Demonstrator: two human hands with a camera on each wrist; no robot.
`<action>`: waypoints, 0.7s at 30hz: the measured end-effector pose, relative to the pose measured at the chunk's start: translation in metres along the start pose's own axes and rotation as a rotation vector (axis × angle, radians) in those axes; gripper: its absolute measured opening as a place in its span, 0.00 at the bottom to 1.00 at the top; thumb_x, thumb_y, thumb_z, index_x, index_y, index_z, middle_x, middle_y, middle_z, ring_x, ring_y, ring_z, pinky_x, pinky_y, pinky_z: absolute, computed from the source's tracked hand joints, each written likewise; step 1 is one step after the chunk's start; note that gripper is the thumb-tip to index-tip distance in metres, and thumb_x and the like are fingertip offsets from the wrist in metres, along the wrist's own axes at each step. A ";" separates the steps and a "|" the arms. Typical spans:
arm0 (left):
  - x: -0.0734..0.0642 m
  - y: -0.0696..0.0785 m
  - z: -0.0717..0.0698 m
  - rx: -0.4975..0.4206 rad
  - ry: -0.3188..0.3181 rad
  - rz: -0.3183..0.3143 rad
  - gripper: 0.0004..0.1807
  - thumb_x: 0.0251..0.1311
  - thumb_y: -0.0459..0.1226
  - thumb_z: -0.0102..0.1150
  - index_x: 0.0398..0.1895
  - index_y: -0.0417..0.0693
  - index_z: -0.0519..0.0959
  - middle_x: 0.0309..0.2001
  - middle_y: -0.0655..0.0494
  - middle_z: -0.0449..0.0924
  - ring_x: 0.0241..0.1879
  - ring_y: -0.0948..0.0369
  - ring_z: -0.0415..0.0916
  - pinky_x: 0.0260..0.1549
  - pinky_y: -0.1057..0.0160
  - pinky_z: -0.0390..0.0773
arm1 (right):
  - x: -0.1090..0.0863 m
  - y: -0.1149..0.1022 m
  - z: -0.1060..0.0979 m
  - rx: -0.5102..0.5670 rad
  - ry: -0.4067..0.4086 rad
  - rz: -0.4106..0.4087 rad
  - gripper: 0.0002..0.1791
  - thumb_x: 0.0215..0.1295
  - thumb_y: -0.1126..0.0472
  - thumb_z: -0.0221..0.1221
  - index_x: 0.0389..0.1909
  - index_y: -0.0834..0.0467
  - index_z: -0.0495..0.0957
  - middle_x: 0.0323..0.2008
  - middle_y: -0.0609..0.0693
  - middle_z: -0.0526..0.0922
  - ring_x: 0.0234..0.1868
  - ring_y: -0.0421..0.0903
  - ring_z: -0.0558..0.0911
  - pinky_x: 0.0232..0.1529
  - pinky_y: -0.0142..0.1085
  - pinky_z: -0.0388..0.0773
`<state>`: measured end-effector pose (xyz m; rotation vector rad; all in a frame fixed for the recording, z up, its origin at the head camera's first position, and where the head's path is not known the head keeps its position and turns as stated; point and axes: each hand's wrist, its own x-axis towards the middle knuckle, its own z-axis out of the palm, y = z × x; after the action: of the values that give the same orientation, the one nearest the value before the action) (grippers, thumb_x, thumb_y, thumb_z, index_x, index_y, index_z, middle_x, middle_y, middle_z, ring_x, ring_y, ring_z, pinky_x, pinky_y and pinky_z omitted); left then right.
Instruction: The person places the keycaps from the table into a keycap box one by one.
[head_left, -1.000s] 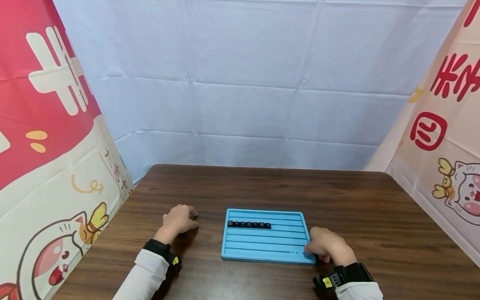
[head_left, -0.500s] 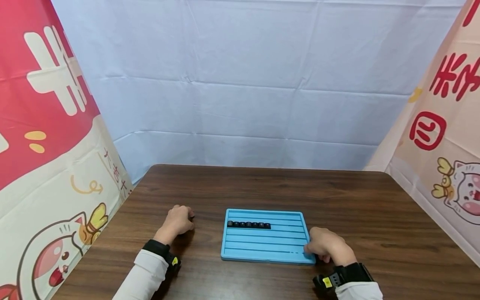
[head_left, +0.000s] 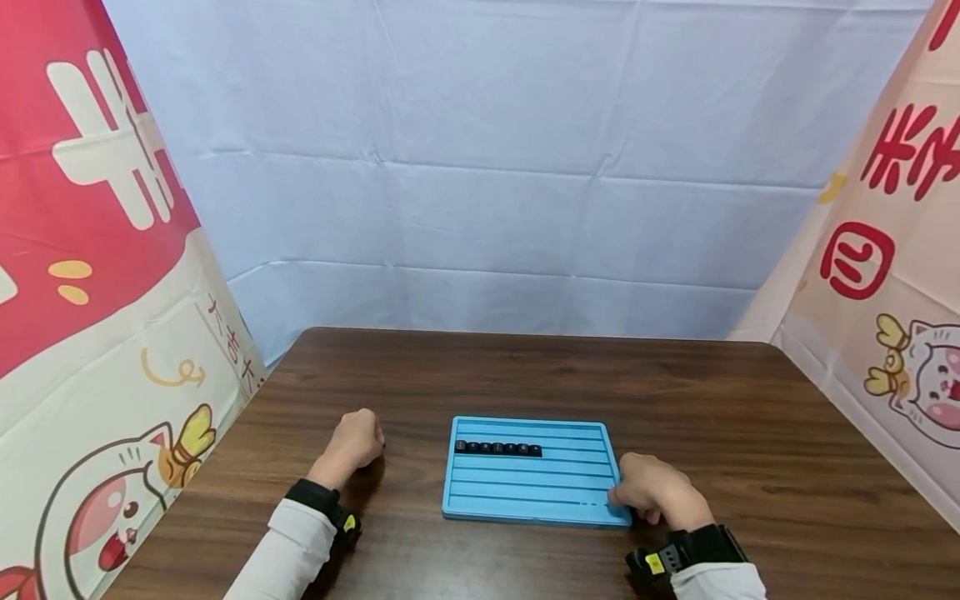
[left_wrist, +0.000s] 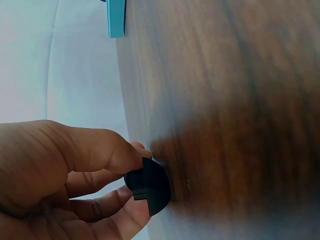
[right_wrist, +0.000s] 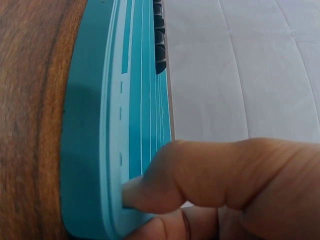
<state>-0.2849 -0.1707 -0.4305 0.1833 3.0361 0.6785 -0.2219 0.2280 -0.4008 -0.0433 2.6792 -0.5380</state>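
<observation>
A light-blue grooved tray lies flat on the table, holding a row of several small black keycaps in an upper groove at its left. My right hand grips its near right corner; the right wrist view shows the thumb on top of the rim, other fingers lower at the side. Left of the tray, my left hand is close over the wood. Its thumb and fingers pinch a small black piece with a half-round end and ridged stem, hidden in the head view.
The dark wooden table has rounded far corners. A pale blue cloth hangs behind it. Printed cloths with cartoon cats stand at the left and right. A black wrist camera is strapped on each wrist.
My left hand has shifted slightly left, away from the tray, and its fingers have turned inward out of the head view. The right hand, the tray and the keycaps have stayed put.
</observation>
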 end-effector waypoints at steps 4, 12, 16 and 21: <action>0.000 0.001 -0.001 -0.002 0.003 -0.006 0.21 0.56 0.25 0.52 0.09 0.49 0.63 0.11 0.59 0.58 0.13 0.63 0.56 0.17 0.66 0.59 | 0.000 0.000 0.000 -0.002 0.000 -0.001 0.09 0.57 0.63 0.60 0.22 0.62 0.72 0.16 0.55 0.74 0.15 0.48 0.75 0.17 0.37 0.73; 0.002 0.001 -0.004 -0.045 -0.001 -0.025 0.15 0.52 0.24 0.55 0.13 0.47 0.71 0.16 0.56 0.66 0.16 0.62 0.64 0.17 0.65 0.65 | 0.000 -0.001 0.000 0.000 -0.012 0.005 0.09 0.57 0.63 0.60 0.22 0.62 0.72 0.16 0.55 0.74 0.15 0.48 0.75 0.17 0.36 0.72; 0.002 0.003 -0.008 -0.074 0.029 -0.002 0.09 0.48 0.22 0.60 0.21 0.43 0.76 0.25 0.54 0.73 0.24 0.59 0.71 0.22 0.62 0.73 | 0.000 -0.001 0.000 -0.001 -0.009 0.007 0.10 0.57 0.63 0.60 0.22 0.62 0.72 0.16 0.54 0.74 0.15 0.47 0.75 0.17 0.36 0.72; 0.001 0.006 -0.012 -0.106 0.054 0.020 0.08 0.46 0.21 0.61 0.25 0.41 0.78 0.28 0.53 0.75 0.27 0.58 0.72 0.25 0.61 0.74 | 0.001 0.000 0.000 -0.003 -0.010 0.008 0.09 0.57 0.63 0.60 0.22 0.61 0.72 0.16 0.54 0.74 0.15 0.47 0.75 0.17 0.36 0.72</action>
<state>-0.2859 -0.1699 -0.4168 0.1954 3.0422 0.8574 -0.2229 0.2276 -0.4009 -0.0362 2.6694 -0.5300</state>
